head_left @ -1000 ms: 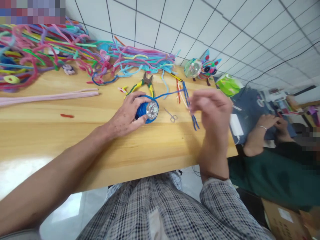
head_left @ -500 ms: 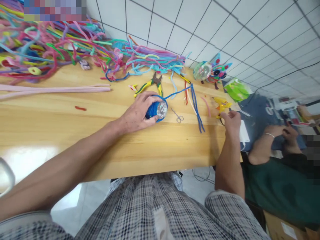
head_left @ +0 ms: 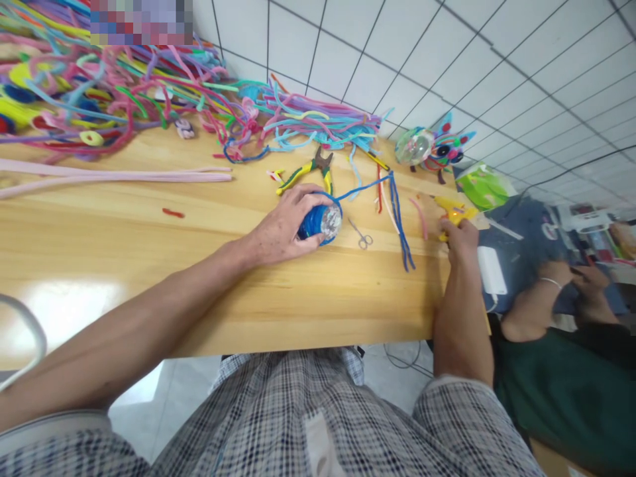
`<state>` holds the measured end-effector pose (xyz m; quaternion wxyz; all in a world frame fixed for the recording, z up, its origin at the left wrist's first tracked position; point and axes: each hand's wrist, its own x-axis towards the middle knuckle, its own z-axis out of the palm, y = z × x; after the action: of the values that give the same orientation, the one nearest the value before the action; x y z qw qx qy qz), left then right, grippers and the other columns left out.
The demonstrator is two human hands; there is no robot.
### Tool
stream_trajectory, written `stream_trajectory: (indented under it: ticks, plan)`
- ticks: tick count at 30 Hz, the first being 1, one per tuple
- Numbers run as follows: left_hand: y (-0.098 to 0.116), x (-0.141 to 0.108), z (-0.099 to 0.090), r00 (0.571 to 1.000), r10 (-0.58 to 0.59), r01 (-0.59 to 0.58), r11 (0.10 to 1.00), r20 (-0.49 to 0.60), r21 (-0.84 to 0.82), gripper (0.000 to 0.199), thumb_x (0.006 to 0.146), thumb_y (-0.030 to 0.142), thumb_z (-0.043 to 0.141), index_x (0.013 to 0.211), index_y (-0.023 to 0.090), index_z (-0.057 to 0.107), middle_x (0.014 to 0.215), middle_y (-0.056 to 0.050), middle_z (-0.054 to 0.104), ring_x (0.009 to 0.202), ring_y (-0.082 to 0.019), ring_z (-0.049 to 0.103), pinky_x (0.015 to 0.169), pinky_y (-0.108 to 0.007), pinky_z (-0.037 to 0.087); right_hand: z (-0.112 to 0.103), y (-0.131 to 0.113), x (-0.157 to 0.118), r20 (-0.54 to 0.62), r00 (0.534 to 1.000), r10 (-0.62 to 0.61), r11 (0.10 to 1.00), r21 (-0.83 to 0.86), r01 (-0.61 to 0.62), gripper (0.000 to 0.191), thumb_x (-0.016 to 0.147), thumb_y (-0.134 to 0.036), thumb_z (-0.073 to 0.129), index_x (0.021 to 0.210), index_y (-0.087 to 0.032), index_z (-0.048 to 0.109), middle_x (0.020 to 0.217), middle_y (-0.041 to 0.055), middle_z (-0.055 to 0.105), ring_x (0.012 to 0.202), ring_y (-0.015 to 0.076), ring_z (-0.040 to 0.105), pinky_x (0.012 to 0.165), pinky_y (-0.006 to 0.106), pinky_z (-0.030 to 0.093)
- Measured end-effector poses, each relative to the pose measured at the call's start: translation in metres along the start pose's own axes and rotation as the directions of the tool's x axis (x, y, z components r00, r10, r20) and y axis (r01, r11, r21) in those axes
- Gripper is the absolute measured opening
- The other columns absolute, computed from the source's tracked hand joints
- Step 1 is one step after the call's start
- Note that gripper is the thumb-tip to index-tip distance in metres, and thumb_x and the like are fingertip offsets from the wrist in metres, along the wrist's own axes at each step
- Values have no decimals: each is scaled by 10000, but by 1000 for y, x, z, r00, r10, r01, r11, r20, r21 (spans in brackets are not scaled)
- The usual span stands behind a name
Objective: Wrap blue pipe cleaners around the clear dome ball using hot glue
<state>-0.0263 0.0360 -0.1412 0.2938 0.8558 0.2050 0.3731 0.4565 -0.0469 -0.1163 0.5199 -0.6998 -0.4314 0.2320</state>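
Note:
My left hand is wrapped round a blue-wound cup-like body with a shiny silvery end. A blue pipe cleaner runs from it to a bent bundle of blue pipe cleaners on the table. At the table's right end my right hand grips a yellow hot glue gun, its nozzle pointing left. Small scissors lie to the right of the blue body. Yellow-green pliers rest just behind my left hand.
A big heap of coloured pipe cleaners covers the back left, beside a pastel bundle. A colourful animal figure stands at the back right. A white power adapter and a co-worker's hands are at the right.
My right hand has closed round the glue gun's handle, where before its fingers were at the gun's lower end. My left hand keeps its hold; the whole view has shifted slightly.

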Motion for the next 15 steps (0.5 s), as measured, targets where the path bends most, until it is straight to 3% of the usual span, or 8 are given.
stream_trajectory:
  ticks: [2, 3, 5, 6, 8, 11, 13, 15]
  plan:
    - [1, 0, -1, 1000, -11, 11, 1000, 8, -5, 620, 943, 343, 765, 1519, 255, 552, 1583, -175, 577, 1546, -385, 536, 1329, -630, 452, 7, -14, -12, -50, 998, -34, 999, 37, 36, 321, 757, -466, 999, 771, -274, 742, 655, -27, 646, 578, 139, 472, 567, 351, 387]
    - [1, 0, -1, 1000, -17, 17, 1000, 10, -6, 615, 945, 344, 764, 1517, 254, 553, 1585, -175, 578, 1547, -383, 536, 1329, -625, 453, 12, -23, -21, -57, 997, -48, 997, 61, 51, 322, 743, -498, 993, 790, -287, 755, 705, -11, 694, 582, 147, 489, 569, 360, 392]
    - [2, 0, -2, 1000, -23, 23, 1000, 12, -9, 614, 950, 351, 760, 1518, 243, 555, 1589, -179, 577, 1549, -382, 534, 1333, -620, 451, 26, -46, -43, 6, 998, -68, 993, 102, 67, 370, 702, -553, 1006, 837, -296, 778, 846, 20, 788, 600, 162, 554, 592, 370, 462]
    - [2, 0, -2, 1000, -26, 26, 1000, 13, -10, 613, 953, 357, 757, 1520, 238, 556, 1592, -182, 574, 1551, -384, 530, 1335, -620, 447, 35, -59, -55, 109, 991, -82, 991, 116, 70, 377, 721, -567, 998, 887, -294, 800, 879, 21, 806, 630, 176, 604, 623, 373, 508]
    - [3, -1, -3, 999, -32, 32, 999, 19, -11, 610, 965, 382, 748, 1524, 231, 557, 1599, -187, 568, 1562, -388, 517, 1339, -624, 440, 55, -86, -79, 328, 940, -89, 995, 80, 66, 382, 779, -599, 972, 987, -308, 839, 898, 9, 833, 712, 220, 704, 695, 406, 605]
    - [3, -1, -4, 999, -26, 26, 1000, 32, -4, 589, 1003, 423, 715, 1533, 224, 552, 1603, -191, 566, 1572, -384, 506, 1341, -622, 437, 84, -120, -104, 521, 845, -121, 991, 19, 130, 324, 835, -602, 959, 984, -329, 867, 915, 14, 864, 792, 252, 779, 800, 473, 695]
    - [2, -1, -4, 1000, -8, 8, 1000, 28, -2, 581, 1018, 424, 698, 1538, 212, 547, 1596, -196, 569, 1567, -379, 511, 1338, -617, 439, 99, -133, -111, 605, 784, -141, 984, 0, 177, 308, 889, -596, 923, 983, -306, 882, 946, 29, 878, 876, 258, 812, 874, 474, 713]
    - [2, -1, -3, 1000, 5, -5, 1000, 21, -3, 583, 1015, 417, 701, 1537, 210, 546, 1589, -196, 576, 1561, -379, 515, 1335, -616, 442, 109, -139, -113, 642, 752, -148, 976, -31, 218, 320, 924, -595, 893, 1006, -287, 891, 995, 41, 889, 954, 263, 829, 891, 451, 714]
